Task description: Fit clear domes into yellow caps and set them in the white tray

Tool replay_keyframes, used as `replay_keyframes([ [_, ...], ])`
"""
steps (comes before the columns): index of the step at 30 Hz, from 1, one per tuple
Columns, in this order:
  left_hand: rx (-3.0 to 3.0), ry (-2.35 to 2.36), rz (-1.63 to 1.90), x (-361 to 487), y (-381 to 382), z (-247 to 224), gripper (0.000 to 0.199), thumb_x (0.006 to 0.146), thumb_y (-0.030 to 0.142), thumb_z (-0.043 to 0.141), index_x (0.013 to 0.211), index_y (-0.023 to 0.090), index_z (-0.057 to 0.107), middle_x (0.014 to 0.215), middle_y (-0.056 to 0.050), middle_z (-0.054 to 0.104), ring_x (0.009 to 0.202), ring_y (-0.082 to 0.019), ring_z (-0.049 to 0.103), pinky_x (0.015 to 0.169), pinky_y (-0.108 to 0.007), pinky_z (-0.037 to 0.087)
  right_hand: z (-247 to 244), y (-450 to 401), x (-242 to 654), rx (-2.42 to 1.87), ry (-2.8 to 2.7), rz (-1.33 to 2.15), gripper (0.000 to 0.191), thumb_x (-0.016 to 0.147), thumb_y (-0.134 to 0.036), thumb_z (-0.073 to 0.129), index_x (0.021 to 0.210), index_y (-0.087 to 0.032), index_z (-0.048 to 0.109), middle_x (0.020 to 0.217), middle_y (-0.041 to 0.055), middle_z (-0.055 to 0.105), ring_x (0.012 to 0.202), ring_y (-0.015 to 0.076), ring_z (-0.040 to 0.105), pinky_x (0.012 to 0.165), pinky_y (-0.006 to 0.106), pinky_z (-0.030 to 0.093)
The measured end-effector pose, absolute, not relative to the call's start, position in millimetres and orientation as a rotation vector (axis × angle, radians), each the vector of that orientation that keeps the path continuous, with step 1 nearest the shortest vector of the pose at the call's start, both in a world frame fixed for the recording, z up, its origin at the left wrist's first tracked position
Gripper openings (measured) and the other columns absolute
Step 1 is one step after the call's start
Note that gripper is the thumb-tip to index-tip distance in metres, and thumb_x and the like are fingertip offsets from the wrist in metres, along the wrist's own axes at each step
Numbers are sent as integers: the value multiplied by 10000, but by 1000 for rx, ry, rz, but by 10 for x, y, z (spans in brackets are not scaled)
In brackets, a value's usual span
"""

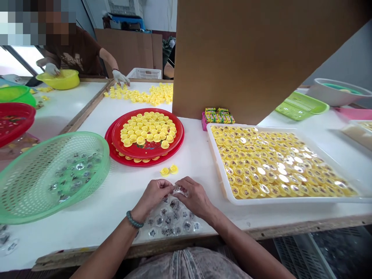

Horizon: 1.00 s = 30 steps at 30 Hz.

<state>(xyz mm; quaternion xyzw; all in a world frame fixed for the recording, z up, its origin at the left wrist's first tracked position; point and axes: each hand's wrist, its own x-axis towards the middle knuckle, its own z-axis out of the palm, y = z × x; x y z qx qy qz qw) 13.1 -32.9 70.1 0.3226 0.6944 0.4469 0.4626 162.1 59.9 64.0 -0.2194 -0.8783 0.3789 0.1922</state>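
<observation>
My left hand (pixel 157 193) and my right hand (pixel 195 197) meet over the table's near side. In my right fingers are clear plastic discs (pixel 181 190); my left thumb and forefinger pinch at their edge. Below both hands lies a loose pile of clear discs with dark printed figures (pixel 168 220). Just beyond my fingertips sit two small yellow cups (pixel 164 171). Farther back, a red round tray (pixel 151 145) bears many such yellow cups and rests on another red tray that also holds some.
Right of me stands a white tray (pixel 223 182) packed with filled yellow cups. A green mesh basket (pixel 26 162) with clear discs is at left. Brown cardboard (pixel 232 58) rises behind a pink box (pixel 204 122) of small packets. Across the table, a gloved co-worker's hand (pixel 120 77) touches yellow pieces.
</observation>
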Motion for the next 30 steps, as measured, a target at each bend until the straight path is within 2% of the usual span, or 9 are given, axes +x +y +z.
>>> replay_keyframes([
  [4, 1310, 2197, 957, -101, -270, 757, 365, 759, 395, 595, 1068, 202, 600, 1020, -58, 631, 808, -187, 582, 730, -293, 443, 682, 650, 1603, -744, -2360, 1159, 221, 722, -257, 699, 914, -197, 607, 823, 18, 592, 657, 121, 562, 613, 240, 464],
  [7, 1572, 2245, 795, -212, -206, 713, 387, 787, 292, 568, 1162, 195, 553, 1161, -84, 574, 995, -223, 554, 846, -318, 431, 707, 677, 1618, -755, -2305, 1228, 237, 732, -281, 690, 939, -204, 605, 846, 21, 600, 672, 122, 568, 629, 245, 473],
  [12, 1631, 2089, 799, -163, -207, 582, 272, 788, 182, 526, 1046, 208, 610, 1068, -56, 617, 988, -202, 565, 872, -305, 425, 686, 701, 1642, -733, -2364, 1166, 250, 730, -300, 696, 942, -200, 608, 842, 20, 599, 683, 124, 567, 629, 243, 461],
  [18, 1518, 1854, 1010, -37, -282, 463, 208, 759, 207, 557, 947, 203, 644, 928, -32, 660, 813, -166, 600, 740, -261, 449, 603, 784, 1532, -691, -2528, 1061, 244, 717, -248, 707, 936, -194, 614, 821, 12, 593, 672, 119, 561, 620, 231, 440],
  [23, 1319, 1768, 1105, -41, -255, 400, 280, 720, 271, 606, 993, 207, 604, 869, -25, 682, 734, -161, 617, 678, -259, 463, 563, 808, 1392, -664, -2620, 1020, 169, 721, -176, 686, 880, -193, 631, 797, 8, 592, 647, 107, 548, 614, 219, 419],
  [30, 1171, 1654, 1178, -61, -231, 403, 379, 665, 191, 610, 1039, 204, 546, 858, -23, 696, 714, -155, 625, 678, -266, 487, 540, 738, 1336, -740, -2672, 897, 119, 736, -254, 676, 803, -188, 604, 756, -1, 571, 633, 107, 517, 581, 211, 371],
])
